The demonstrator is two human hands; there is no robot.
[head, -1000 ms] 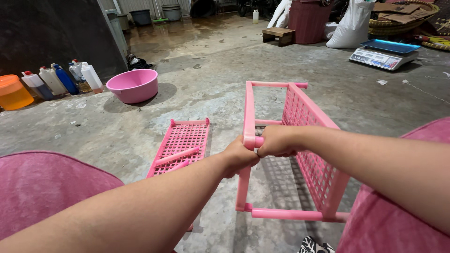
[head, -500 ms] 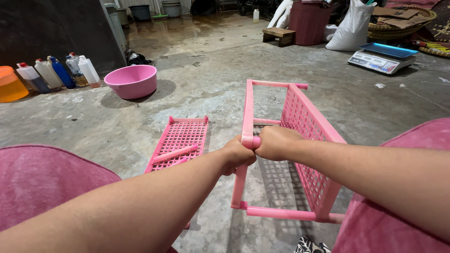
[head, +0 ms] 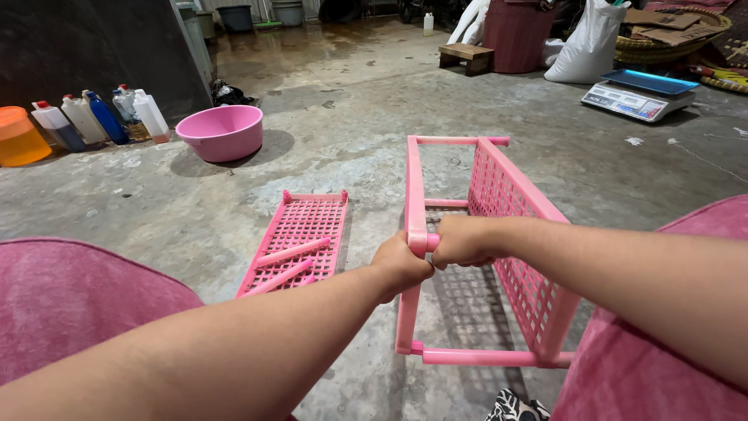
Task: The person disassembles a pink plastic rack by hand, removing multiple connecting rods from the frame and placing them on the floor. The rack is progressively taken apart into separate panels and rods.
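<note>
A pink plastic rack frame (head: pixel 499 195) stands on the concrete floor, one mesh panel upright between pink rails. My left hand (head: pixel 401 265) grips the near upright rail from the left. My right hand (head: pixel 461 240) closes on a short pink tube at the same joint from the right. Both fists meet at that rail. A loose pink mesh shelf (head: pixel 300 234) lies flat on the floor to the left, with two loose pink tubes (head: pixel 288 261) resting on it.
A pink basin (head: pixel 222 131) sits further left. Several bottles (head: pixel 101 117) and an orange container (head: pixel 19 136) line the dark wall. A weighing scale (head: pixel 639 93), white sack (head: pixel 584 39), maroon bin (head: pixel 518 35) and small wooden stool (head: pixel 466 56) stand at the back. My pink-clad knees frame both sides.
Both hands stay clenched at the same rail joint. The view has shifted slightly; the frame and loose shelf have not visibly moved.
</note>
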